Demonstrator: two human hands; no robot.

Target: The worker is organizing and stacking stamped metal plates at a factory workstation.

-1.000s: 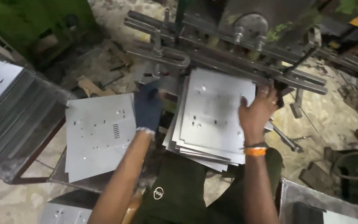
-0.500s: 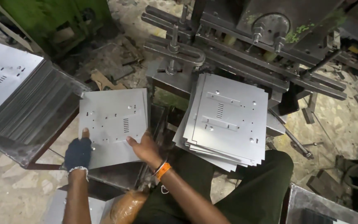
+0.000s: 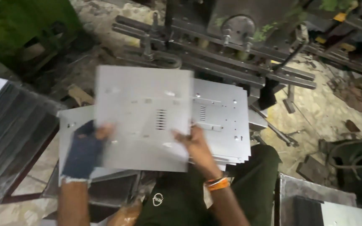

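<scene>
Workshop floor [image 3: 336, 113], press [image 3: 231, 46] ahead. Metal sheet [image 3: 143, 117] held flat, gripped at near edge: left hand [image 3: 84, 150], right hand [image 3: 193, 142]; stack [image 3: 227, 121] rightward.

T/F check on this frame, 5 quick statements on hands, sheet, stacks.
1. Both hands hold one punched metal sheet up off the stacks. True: the left hand grips its lower left edge, the right hand its lower right.
2. The left hand is bare. False: it wears a dark blue fingerless glove; the right hand is the bare one.
3. A stack of similar sheets lies on the person's lap, to the right of the held sheet. True.
4. The orange wristband is on the left wrist. False: it is on the right wrist.
5. The held sheet is plain, with no cutouts. False: it shows a slotted vent and small holes.
</scene>
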